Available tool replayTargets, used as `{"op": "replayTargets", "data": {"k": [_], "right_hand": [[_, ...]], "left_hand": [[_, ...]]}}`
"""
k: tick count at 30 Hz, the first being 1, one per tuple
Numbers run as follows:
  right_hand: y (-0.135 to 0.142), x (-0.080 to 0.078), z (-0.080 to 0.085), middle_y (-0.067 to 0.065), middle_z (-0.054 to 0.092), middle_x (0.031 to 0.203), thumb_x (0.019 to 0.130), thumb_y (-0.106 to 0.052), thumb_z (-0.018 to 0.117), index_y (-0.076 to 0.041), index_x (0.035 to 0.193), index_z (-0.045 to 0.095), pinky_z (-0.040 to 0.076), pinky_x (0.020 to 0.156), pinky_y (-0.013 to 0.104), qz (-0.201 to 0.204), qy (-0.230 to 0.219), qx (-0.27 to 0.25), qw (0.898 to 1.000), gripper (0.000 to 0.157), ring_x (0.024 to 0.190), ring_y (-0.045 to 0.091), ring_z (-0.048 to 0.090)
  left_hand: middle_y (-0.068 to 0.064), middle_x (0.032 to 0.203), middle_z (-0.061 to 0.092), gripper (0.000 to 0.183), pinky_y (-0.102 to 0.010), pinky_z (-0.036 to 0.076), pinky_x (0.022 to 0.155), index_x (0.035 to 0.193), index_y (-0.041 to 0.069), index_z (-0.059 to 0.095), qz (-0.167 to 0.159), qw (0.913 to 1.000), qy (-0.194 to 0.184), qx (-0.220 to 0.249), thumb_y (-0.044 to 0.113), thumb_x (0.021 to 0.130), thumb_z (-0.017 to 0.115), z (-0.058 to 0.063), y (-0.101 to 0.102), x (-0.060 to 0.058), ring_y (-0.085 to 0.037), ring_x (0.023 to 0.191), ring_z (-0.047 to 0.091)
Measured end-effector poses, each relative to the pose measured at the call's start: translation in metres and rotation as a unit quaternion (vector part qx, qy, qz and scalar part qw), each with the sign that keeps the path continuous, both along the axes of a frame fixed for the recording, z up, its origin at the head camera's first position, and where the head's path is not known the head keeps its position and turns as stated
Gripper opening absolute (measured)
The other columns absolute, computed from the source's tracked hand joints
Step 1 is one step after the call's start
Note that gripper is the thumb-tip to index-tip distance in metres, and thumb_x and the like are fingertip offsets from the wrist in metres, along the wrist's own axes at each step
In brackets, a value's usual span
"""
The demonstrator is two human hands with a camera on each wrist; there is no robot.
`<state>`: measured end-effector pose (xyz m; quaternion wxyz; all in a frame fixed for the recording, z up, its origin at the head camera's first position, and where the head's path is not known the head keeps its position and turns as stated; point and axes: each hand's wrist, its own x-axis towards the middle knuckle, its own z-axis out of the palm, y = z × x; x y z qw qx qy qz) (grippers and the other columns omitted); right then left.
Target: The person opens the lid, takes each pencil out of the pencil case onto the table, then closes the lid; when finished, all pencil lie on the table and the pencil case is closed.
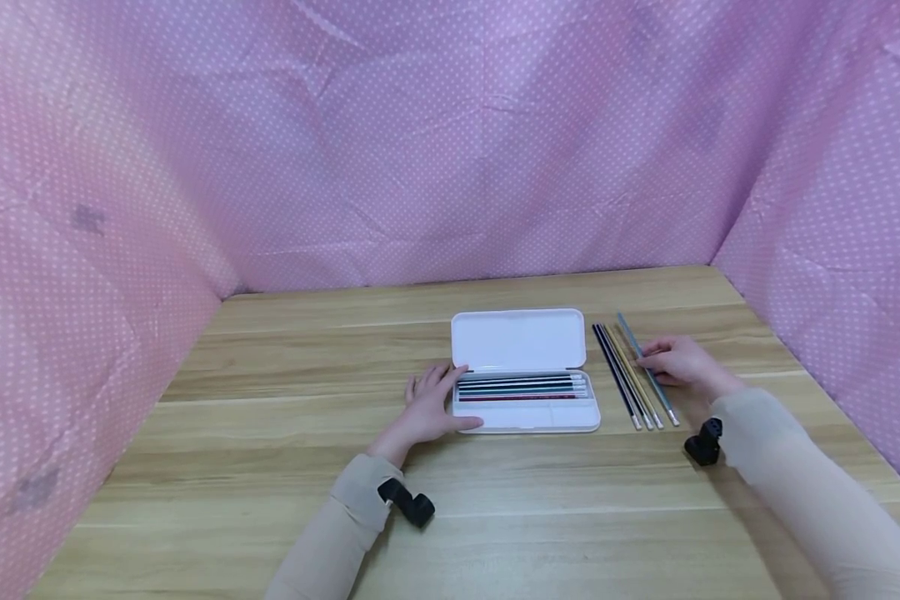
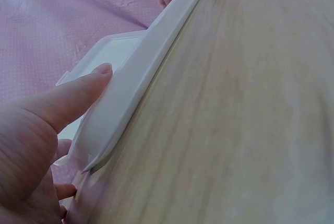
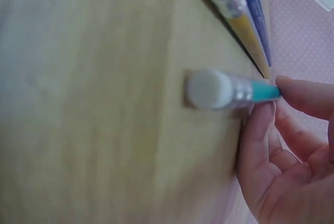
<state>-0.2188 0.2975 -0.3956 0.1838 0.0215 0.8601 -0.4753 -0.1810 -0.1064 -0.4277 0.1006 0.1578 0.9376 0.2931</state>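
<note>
An open white pencil case (image 1: pixel 526 415) lies on the table with its lid (image 1: pixel 517 340) tipped back. Several pencils (image 1: pixel 521 387), dark, green and red, lie side by side inside it. At the case's left end, my left hand (image 1: pixel 425 410) is spread, its straight thumb (image 2: pixel 86 94) on the front edge and a finger at the back corner. My right hand (image 1: pixel 678 364) pinches a blue-green pencil (image 3: pixel 265 92) between thumb and fingers. The white eraser end (image 3: pixel 210 89) of that pencil points towards the table's front, close over the wood.
Left of the held pencil, yellow pencils (image 1: pixel 628 367) and dark blue pencils (image 1: pixel 613 372) lie in a slanted row, eraser ends to the front. Pink dotted cloth (image 1: pixel 480 167) hangs behind the wooden table (image 1: pixel 307 367) and along both sides.
</note>
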Motion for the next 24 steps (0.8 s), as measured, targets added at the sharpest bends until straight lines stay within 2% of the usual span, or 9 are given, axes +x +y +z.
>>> {"op": "replayTargets", "data": {"k": [7, 12, 17, 24], "right_hand": [[-0.0024, -0.0039, -0.0051, -0.004, 0.062, 0.084, 0.090, -0.011, 0.060, 0.016, 0.118, 0.050, 0.053, 0.064, 0.020, 0.000, 0.011, 0.032, 0.999, 0.040, 0.070, 0.003, 0.056], [-0.0048, -0.0052, -0.0058, 0.004, 0.063, 0.088, 0.089, -0.010, 0.060, 0.016, 0.117, 0.050, 0.053, 0.062, 0.021, 0.003, 0.014, 0.055, 0.998, 0.039, 0.071, 0.005, 0.056], [-0.0064, -0.0050, -0.0061, 0.016, 0.062, 0.100, 0.090, -0.009, 0.060, 0.016, 0.116, 0.050, 0.054, 0.065, 0.022, 0.003, 0.016, 0.056, 0.998, 0.037, 0.074, 0.005, 0.057], [-0.0071, -0.0046, -0.0067, 0.014, 0.064, 0.097, 0.091, -0.007, 0.059, 0.018, 0.118, 0.048, 0.055, 0.065, 0.023, 0.003, 0.015, 0.045, 0.999, 0.039, 0.073, 0.004, 0.058]], "left_hand": [[-0.012, 0.156, 0.021, 0.087, -0.059, -0.006, 0.112, 0.148, 0.025, 0.031, 0.000, 1.0000, 0.002, -0.002, 0.046, 0.077, 0.075, 0.0000, -0.0001, -0.0003, -0.034, 0.144, 0.010], [-0.012, 0.156, 0.021, 0.087, -0.059, -0.006, 0.112, 0.148, 0.024, 0.031, 0.001, 1.0000, 0.001, -0.001, 0.046, 0.076, 0.075, -0.0002, -0.0003, -0.0005, -0.034, 0.145, 0.009], [-0.012, 0.156, 0.021, 0.086, -0.059, -0.006, 0.112, 0.148, 0.024, 0.032, 0.000, 1.0000, 0.000, 0.002, 0.046, 0.076, 0.075, -0.0004, -0.0004, -0.0003, -0.034, 0.144, 0.009], [-0.012, 0.156, 0.022, 0.086, -0.059, -0.006, 0.112, 0.148, 0.024, 0.032, 0.000, 1.0000, 0.002, 0.003, 0.046, 0.076, 0.075, -0.0009, -0.0006, -0.0004, -0.034, 0.144, 0.010]]}}
